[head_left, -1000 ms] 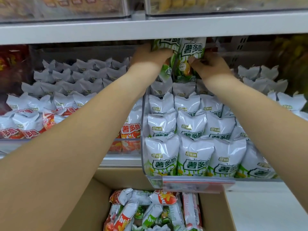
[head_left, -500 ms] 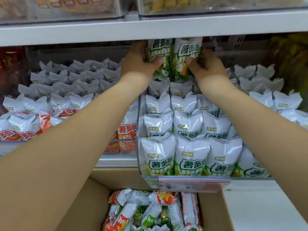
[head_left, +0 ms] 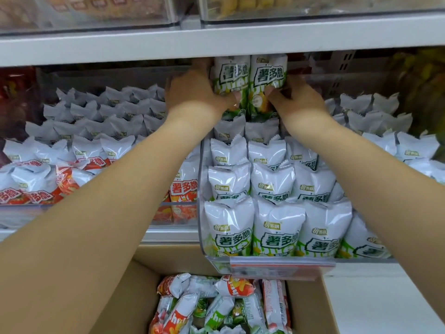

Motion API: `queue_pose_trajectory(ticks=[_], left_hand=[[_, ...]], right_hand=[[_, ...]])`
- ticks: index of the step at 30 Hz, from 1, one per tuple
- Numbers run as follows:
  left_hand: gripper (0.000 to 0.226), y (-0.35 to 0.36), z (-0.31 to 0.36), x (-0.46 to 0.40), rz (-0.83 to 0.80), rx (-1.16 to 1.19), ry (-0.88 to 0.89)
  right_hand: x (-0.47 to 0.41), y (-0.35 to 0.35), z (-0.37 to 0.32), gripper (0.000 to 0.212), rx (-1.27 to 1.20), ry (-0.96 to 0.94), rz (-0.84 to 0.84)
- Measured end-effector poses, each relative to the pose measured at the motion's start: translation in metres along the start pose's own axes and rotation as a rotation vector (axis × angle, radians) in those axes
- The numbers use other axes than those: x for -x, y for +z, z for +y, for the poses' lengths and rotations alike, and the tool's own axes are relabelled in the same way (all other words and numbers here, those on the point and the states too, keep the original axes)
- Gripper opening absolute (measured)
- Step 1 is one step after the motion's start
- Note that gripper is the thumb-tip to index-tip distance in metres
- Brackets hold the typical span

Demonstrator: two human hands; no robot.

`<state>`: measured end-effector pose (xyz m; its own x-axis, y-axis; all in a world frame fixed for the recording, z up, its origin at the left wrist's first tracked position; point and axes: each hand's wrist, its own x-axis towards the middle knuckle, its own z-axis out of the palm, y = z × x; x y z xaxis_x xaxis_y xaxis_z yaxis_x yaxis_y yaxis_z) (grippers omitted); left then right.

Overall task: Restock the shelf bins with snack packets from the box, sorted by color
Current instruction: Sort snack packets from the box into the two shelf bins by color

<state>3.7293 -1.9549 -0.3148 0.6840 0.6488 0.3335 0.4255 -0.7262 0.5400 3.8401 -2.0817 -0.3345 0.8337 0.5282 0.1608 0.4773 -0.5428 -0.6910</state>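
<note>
Left hand: the left hand (head_left: 197, 92) curls round the left green packet (head_left: 230, 78), thumb across its lower front.
Right hand: the right hand (head_left: 297, 97) grips the right green packet (head_left: 268, 78), thumb pressed on its lower front.
Held packets: side by side and touching, long axes upright, printed fronts toward the camera, top ends hidden behind the upper shelf edge (head_left: 216, 44).
Place: above the back rows of the green bin (head_left: 201, 189), whose front end is pulled out past the shelf's front edge.
Green bin rows: packets stand upright, crimped tops up.
Red bin: the red bin (head_left: 96, 208) stands just left, touching.
Box: the cardboard box (head_left: 134, 297) below the bin's front holds mixed red and green packets lying at angles.
</note>
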Motion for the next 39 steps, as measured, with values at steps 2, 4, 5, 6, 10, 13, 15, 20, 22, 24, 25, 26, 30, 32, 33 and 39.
queue_pose_trajectory(ticks=[2, 4, 5, 6, 10, 13, 15, 20, 22, 24, 25, 26, 30, 32, 33, 39], left_hand=[[0.057, 0.002, -0.002, 0.0, -0.023, -0.028, 0.001], [0.057, 0.005, -0.005, 0.002, -0.012, 0.011, -0.022], [0.057, 0.007, -0.006, 0.003, 0.004, 0.022, -0.026], [0.055, 0.008, -0.007, 0.004, 0.021, 0.025, -0.026], [0.049, 0.006, -0.009, 0.006, 0.1, 0.056, 0.008], [0.057, 0.005, -0.009, 0.003, 0.058, -0.041, -0.034], [0.056, 0.005, -0.008, -0.005, -0.003, -0.116, -0.085], [0.047, 0.002, -0.002, -0.009, 0.058, -0.076, -0.116], [0.053, 0.002, -0.002, -0.002, 0.082, 0.029, -0.118], [0.058, 0.004, -0.003, 0.004, 0.034, 0.092, -0.124], [0.059, 0.004, -0.003, 0.006, 0.007, 0.121, -0.134], [0.059, 0.004, -0.004, 0.009, -0.011, 0.155, -0.145], [0.037, -0.011, 0.0, 0.037, 0.011, 0.28, -0.104], [0.025, -0.024, 0.003, 0.063, 0.025, 0.271, -0.056], [0.023, -0.031, 0.003, 0.079, 0.03, 0.269, -0.037], [0.015, -0.069, -0.011, 0.224, 0.002, 0.583, -0.049]], right_hand=[[0.001, -0.001, 0.0, 0.047, 0.045, -0.003, -0.02], [0.003, -0.002, 0.001, 0.047, 0.046, -0.005, -0.043], [0.004, -0.003, 0.001, 0.047, 0.027, -0.001, -0.049], [0.004, -0.003, 0.001, 0.047, 0.001, -0.002, -0.045], [0.007, 0.0, 0.005, 0.046, -0.038, -0.011, -0.02], [0.004, 0.001, 0.003, 0.049, 0.036, -0.01, -0.021], [0.0, 0.001, 0.0, 0.052, 0.117, 0.016, -0.031], [0.005, -0.003, -0.003, 0.047, 0.143, 0.028, -0.047], [0.012, -0.011, -0.002, 0.039, 0.095, -0.019, -0.042], [0.022, -0.021, -0.002, 0.037, 0.023, -0.044, -0.03], [0.027, -0.025, -0.003, 0.038, -0.014, -0.045, -0.024], [0.034, -0.028, -0.004, 0.038, -0.038, -0.045, -0.018], [0.067, -0.039, -0.008, 0.03, -0.041, -0.103, 0.052], [0.091, -0.046, -0.013, 0.029, -0.048, -0.137, 0.088], [0.105, -0.05, -0.016, 0.028, -0.056, -0.16, 0.092], [0.207, -0.044, -0.029, 0.018, -0.199, -0.25, -0.042]])
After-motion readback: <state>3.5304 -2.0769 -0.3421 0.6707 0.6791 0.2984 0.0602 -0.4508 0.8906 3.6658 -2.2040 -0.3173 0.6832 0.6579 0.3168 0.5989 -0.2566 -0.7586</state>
